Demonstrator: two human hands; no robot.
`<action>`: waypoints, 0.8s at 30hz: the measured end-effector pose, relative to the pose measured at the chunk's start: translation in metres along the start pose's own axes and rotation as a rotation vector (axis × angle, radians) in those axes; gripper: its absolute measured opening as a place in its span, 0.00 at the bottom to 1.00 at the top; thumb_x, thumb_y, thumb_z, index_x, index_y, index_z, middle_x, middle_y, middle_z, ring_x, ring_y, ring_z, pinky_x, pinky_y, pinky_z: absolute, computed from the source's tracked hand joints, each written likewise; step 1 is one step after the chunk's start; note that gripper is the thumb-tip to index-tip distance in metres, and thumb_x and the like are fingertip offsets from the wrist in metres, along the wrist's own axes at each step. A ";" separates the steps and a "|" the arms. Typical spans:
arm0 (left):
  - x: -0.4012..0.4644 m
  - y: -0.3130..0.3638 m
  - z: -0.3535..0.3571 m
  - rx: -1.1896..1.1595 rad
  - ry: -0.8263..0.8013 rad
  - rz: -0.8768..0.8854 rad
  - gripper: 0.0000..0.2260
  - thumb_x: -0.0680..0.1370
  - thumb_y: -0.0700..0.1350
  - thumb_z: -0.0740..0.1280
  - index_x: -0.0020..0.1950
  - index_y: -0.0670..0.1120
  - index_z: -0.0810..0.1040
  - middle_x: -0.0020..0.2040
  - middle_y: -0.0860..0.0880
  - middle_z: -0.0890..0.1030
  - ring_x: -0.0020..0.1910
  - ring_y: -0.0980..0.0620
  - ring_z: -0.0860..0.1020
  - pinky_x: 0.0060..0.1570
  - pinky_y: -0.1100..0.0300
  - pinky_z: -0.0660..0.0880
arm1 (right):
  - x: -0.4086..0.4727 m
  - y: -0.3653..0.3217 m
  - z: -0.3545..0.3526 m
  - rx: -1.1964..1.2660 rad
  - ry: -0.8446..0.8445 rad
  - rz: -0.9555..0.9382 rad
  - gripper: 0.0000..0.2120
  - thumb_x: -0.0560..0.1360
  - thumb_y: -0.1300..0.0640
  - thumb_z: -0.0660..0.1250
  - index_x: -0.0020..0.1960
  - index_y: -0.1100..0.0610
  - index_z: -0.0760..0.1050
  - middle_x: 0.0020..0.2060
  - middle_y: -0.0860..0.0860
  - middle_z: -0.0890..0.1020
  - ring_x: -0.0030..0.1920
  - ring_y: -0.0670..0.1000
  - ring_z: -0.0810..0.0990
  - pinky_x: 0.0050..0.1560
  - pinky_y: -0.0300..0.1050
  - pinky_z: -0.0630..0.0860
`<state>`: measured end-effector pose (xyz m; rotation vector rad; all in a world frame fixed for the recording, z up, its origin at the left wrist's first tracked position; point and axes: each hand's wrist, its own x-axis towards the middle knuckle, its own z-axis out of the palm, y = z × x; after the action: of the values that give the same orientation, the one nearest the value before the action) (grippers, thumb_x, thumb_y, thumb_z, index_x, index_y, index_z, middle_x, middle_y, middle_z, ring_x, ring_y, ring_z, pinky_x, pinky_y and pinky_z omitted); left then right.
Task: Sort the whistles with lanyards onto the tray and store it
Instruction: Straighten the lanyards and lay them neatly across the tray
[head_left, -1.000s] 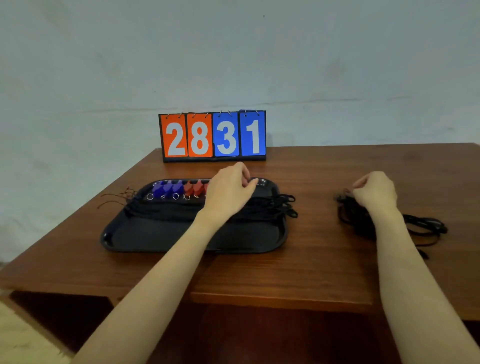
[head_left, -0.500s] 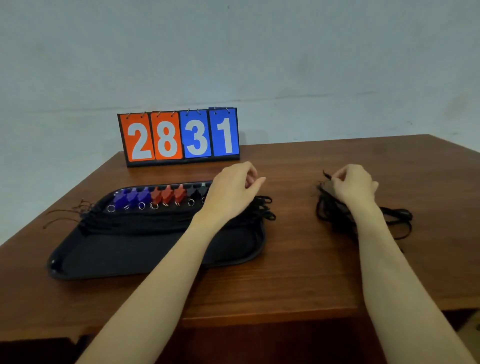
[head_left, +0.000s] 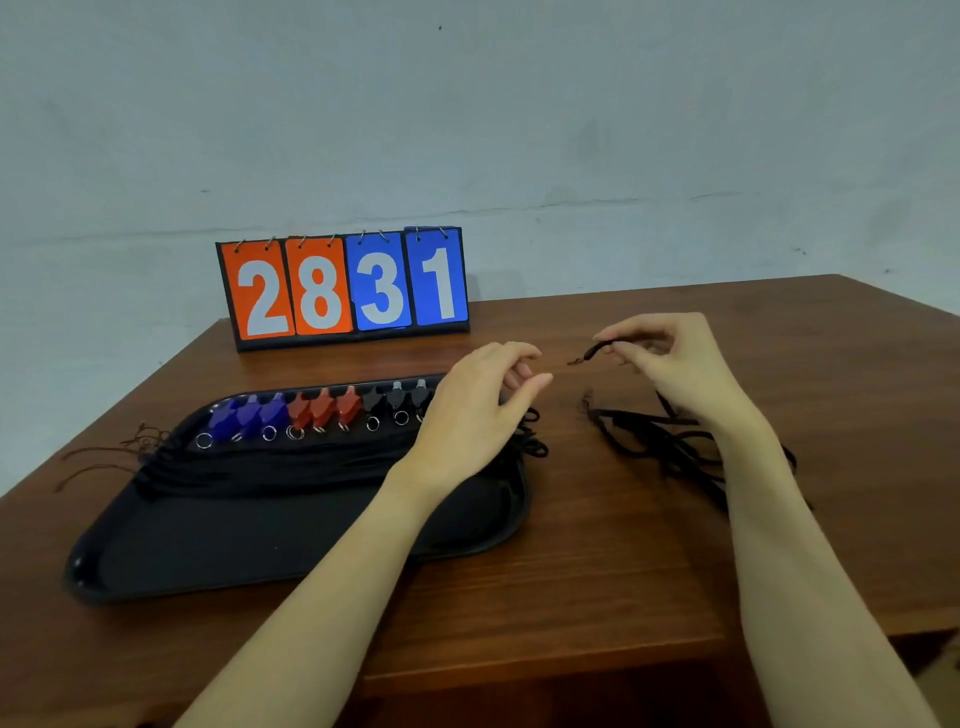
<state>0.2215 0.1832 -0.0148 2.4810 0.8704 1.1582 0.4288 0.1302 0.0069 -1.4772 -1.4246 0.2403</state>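
Right hand (head_left: 670, 364) pinches a black lanyard end (head_left: 589, 354) above the loose cord tangle (head_left: 675, 447) at 3 o'clock of the whistle tray (head_left: 291, 540), left hand (head_left: 478, 410) empty, fingers loosely curled; lifting may drag the tangle off the table (head_left: 597, 571)

Tray: a black tray (head_left: 291, 540) is set on the wooden table (head_left: 597, 561), at its left.
Whistles: blue whistles (head_left: 249, 418), red whistles (head_left: 323, 408) and black whistles (head_left: 397, 397) are lined along the tray's far edge, with black cords bundled across it.
Left hand: the left hand (head_left: 475, 410) is held over the tray's right end, fingers loosely curled, nothing gripped.
Right hand: a lanyard end (head_left: 589, 353) is pinched by the right hand (head_left: 670, 364) above the table.
Loose lanyards: a black tangle (head_left: 649, 441) is spread on the table under the right wrist.
Scoreboard: 2831 is shown on the flip scoreboard (head_left: 343, 288) behind the tray.
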 end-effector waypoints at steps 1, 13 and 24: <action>0.000 0.001 0.000 0.004 -0.006 0.002 0.13 0.78 0.52 0.65 0.61 0.50 0.77 0.48 0.56 0.79 0.46 0.60 0.77 0.51 0.60 0.76 | 0.001 0.001 0.001 -0.010 0.003 0.004 0.10 0.75 0.67 0.66 0.48 0.54 0.82 0.43 0.50 0.85 0.42 0.45 0.83 0.51 0.39 0.80; -0.001 -0.002 0.000 -0.102 -0.004 -0.059 0.21 0.79 0.54 0.64 0.71 0.54 0.68 0.65 0.58 0.73 0.63 0.61 0.70 0.63 0.62 0.67 | -0.005 -0.011 0.001 0.239 -0.121 -0.093 0.07 0.73 0.67 0.70 0.49 0.62 0.84 0.39 0.54 0.87 0.28 0.51 0.76 0.35 0.37 0.76; 0.004 0.011 -0.014 -0.621 0.055 -0.356 0.14 0.80 0.41 0.58 0.35 0.44 0.72 0.40 0.49 0.80 0.46 0.53 0.78 0.54 0.56 0.74 | -0.008 -0.018 0.002 0.210 -0.053 0.035 0.13 0.74 0.50 0.70 0.38 0.58 0.83 0.20 0.45 0.74 0.23 0.41 0.68 0.34 0.29 0.68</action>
<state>0.2176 0.1775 0.0015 1.7265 0.7735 1.1518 0.4137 0.1208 0.0156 -1.3325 -1.3718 0.4405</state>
